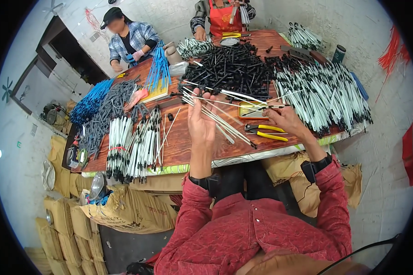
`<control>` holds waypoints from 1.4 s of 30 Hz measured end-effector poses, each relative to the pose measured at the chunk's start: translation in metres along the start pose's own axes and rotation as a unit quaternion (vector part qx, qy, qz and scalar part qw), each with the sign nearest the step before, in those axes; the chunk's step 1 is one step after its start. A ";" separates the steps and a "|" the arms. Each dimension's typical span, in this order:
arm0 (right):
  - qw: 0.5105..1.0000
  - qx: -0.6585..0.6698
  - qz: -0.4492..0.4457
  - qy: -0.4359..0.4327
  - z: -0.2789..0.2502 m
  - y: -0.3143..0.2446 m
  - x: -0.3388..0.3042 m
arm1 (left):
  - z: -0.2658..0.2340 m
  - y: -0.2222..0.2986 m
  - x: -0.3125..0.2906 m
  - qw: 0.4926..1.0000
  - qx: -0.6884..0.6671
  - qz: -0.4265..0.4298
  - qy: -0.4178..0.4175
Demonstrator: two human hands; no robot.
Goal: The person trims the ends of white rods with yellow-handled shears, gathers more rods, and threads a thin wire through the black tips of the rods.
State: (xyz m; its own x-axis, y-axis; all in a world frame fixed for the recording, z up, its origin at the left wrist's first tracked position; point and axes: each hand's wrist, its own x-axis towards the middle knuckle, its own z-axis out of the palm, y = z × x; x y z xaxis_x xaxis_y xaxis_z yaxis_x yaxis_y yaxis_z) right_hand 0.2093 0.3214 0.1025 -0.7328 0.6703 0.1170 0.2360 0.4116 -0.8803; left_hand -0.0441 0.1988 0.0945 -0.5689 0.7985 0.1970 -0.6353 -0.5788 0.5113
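My left hand (201, 123) is raised over the near part of the table, its fingers closed round several thin white rods (222, 124) that slant down to the right. Some of these rods end in black tips. To the right, my right hand (285, 120) pinches a white rod with a black end piece (276, 107). The two sets of rods cross between my hands. Under them lies a shallow orange-rimmed box (240, 115). Pliers with yellow handles (271, 134) rest on the tabletop just below my right hand.
Beyond my hands is a heap of black plastic parts (234, 68). White rods with black ends (323, 98) are piled right; similar bundles (119, 146) lie left, near grey parts (103, 117) and blue rods (91, 101). Two co-workers sit across the wooden table (181, 149). Sacks (128, 211) stand below.
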 end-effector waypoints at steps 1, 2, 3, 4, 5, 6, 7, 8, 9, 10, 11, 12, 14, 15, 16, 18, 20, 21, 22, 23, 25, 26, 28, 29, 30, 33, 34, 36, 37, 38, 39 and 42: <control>1.000 0.002 0.003 0.003 0.003 0.003 0.000 | 0.000 -0.001 0.001 1.000 -0.021 0.007 -0.019; 0.999 0.042 -0.006 -0.007 0.007 0.010 0.002 | -0.001 -0.002 0.002 0.998 -0.042 0.015 -0.038; 0.996 0.082 -0.016 -0.016 0.013 0.015 0.003 | -0.001 -0.001 0.002 0.996 -0.062 0.021 -0.055; 0.992 0.123 -0.025 -0.025 0.015 0.020 0.004 | -0.001 0.002 0.001 0.996 -0.061 0.016 -0.055; 0.992 0.125 -0.022 -0.023 0.015 0.023 0.004 | -0.001 0.005 0.000 0.994 -0.072 0.020 -0.077; 0.990 0.130 -0.012 -0.052 0.011 0.025 0.007 | 0.002 0.009 -0.001 0.992 -0.081 0.025 -0.099; 0.987 0.135 -0.003 -0.082 0.008 0.026 0.009 | 0.004 0.011 -0.001 0.988 -0.091 0.031 -0.120; 0.984 0.140 0.006 -0.112 0.008 0.026 0.010 | 0.006 0.012 -0.002 0.988 -0.089 0.028 -0.119; 0.983 0.142 0.008 -0.112 0.008 0.027 0.007 | 0.008 0.013 -0.003 0.986 -0.095 0.018 -0.138; 0.980 0.154 0.012 -0.123 0.009 0.027 0.002 | 0.009 0.013 -0.004 0.982 -0.101 0.007 -0.157; 0.977 0.162 0.013 -0.136 0.007 0.022 -0.002 | 0.010 0.014 -0.005 0.978 -0.109 -0.001 -0.177; 0.974 0.171 0.016 -0.148 0.007 0.020 -0.003 | 0.012 0.015 -0.006 0.978 -0.109 0.000 -0.177; 0.974 0.170 0.014 -0.153 0.009 0.021 -0.003 | 0.013 0.018 -0.008 0.989 -0.069 0.008 -0.133; 0.973 0.170 0.011 -0.156 0.010 0.021 -0.002 | 0.015 0.018 -0.009 0.993 -0.048 0.010 -0.111; 0.973 0.171 0.011 -0.156 0.012 0.022 -0.004 | 0.017 0.019 -0.010 0.993 -0.049 0.002 -0.111; 0.974 0.165 0.013 -0.158 0.013 0.021 -0.003 | 0.023 0.020 -0.011 0.993 -0.037 0.012 -0.109; 0.974 0.147 0.009 -0.174 0.016 0.018 -0.003 | 0.022 0.017 -0.011 0.993 -0.033 0.002 -0.110; 0.974 0.151 0.015 -0.168 0.019 0.015 -0.003 | 0.018 0.019 -0.011 0.991 -0.034 0.013 -0.126; 0.970 0.177 0.038 -0.164 0.022 0.009 -0.004 | 0.014 0.022 -0.011 0.989 -0.035 0.024 -0.141; 0.964 0.203 0.060 -0.160 0.023 0.004 -0.006 | 0.011 0.024 -0.010 0.986 -0.038 0.035 -0.158; 0.958 0.230 0.085 -0.150 0.022 0.007 -0.011 | 0.002 0.028 -0.009 0.986 -0.050 0.029 -0.154; 0.955 0.234 0.095 -0.154 0.020 0.013 -0.013 | 0.002 0.030 -0.009 0.986 -0.060 0.032 -0.149; 0.950 0.242 0.114 -0.163 0.019 0.025 -0.014 | 0.002 0.029 -0.010 0.987 -0.070 0.031 -0.144; 0.949 0.244 0.115 -0.161 0.019 0.030 -0.014 | 0.003 0.029 -0.009 0.988 -0.073 0.032 -0.136; 0.952 0.231 0.119 -0.162 0.018 0.035 -0.013 | 0.003 0.029 -0.009 0.988 -0.076 0.033 -0.127; 0.955 0.210 0.126 -0.166 0.022 0.042 -0.011 | 0.002 0.031 -0.012 0.989 -0.081 0.030 -0.122; 0.963 0.198 0.115 -0.140 0.023 0.044 -0.010 | 0.002 0.033 -0.012 0.988 -0.086 0.028 -0.129; 0.976 0.174 0.091 -0.089 0.026 0.044 -0.006 | 0.000 0.037 -0.013 0.986 -0.090 0.025 -0.136; 0.976 0.175 0.091 -0.087 0.026 0.047 -0.001 | -0.004 0.039 -0.014 0.983 -0.107 0.021 -0.146; 0.989 0.113 0.086 -0.043 0.023 0.050 0.006 | -0.005 0.040 -0.014 0.980 -0.125 0.017 -0.156; 0.996 0.049 0.081 0.001 0.020 0.052 0.011 | -0.007 0.040 -0.013 0.976 -0.143 0.012 -0.167; 0.995 0.031 0.088 -0.019 0.023 0.042 0.013 | -0.011 0.040 -0.014 0.978 -0.126 0.030 -0.163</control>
State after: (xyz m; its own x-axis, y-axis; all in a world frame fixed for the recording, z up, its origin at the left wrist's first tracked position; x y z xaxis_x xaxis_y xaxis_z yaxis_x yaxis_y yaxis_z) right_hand 0.1948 0.3332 0.0564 -0.7075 0.7044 -0.0579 0.3235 0.2499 -0.9126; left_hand -0.0672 0.1625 0.1026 -0.4377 0.7488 0.4978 -0.7377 -0.6155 0.2772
